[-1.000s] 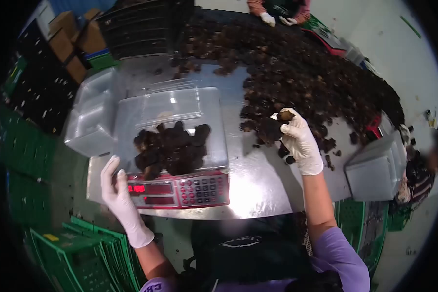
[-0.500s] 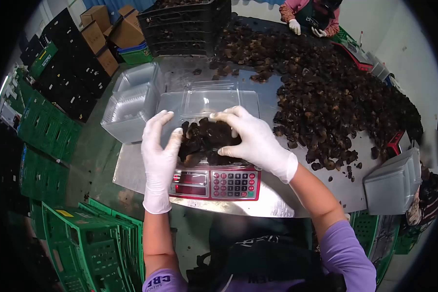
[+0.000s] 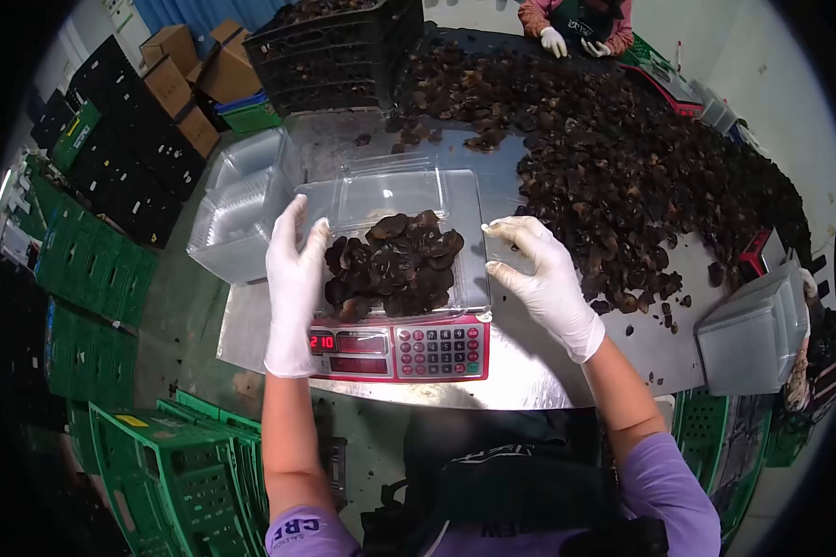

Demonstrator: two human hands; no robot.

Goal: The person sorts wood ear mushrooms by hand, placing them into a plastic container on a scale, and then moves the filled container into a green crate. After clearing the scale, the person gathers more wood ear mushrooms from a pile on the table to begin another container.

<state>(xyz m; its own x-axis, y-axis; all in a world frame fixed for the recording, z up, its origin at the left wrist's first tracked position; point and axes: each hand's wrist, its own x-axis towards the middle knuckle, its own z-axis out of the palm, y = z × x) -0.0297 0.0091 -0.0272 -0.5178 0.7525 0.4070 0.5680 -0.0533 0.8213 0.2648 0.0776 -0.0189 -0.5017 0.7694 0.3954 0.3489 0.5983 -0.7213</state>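
A pile of dark wood ear mushrooms (image 3: 395,265) fills a clear plastic clamshell box whose lid (image 3: 390,197) lies folded back, away from me. Under the box is a red digital scale (image 3: 488,345), its lit display partly covered by my glove and showing "210". At the box's left side is my gloved left hand (image 3: 293,269), thumb and fingers apart. My gloved right hand (image 3: 543,283) hovers off the right side, fingers spread, holding nothing.
Stacked clear boxes (image 3: 241,218) stand to the left, more boxes (image 3: 752,339) to the right. A large mushroom heap (image 3: 613,186) covers the table's right and back. Black crates (image 3: 330,60) rise behind. Across the table is another person's gloved hand (image 3: 554,42). Green crates (image 3: 176,464) stand below left.
My right hand has let go of the mushrooms and moved right, off the box. My left hand has drawn slightly left, uncovering the pile. The scale's digits now show.
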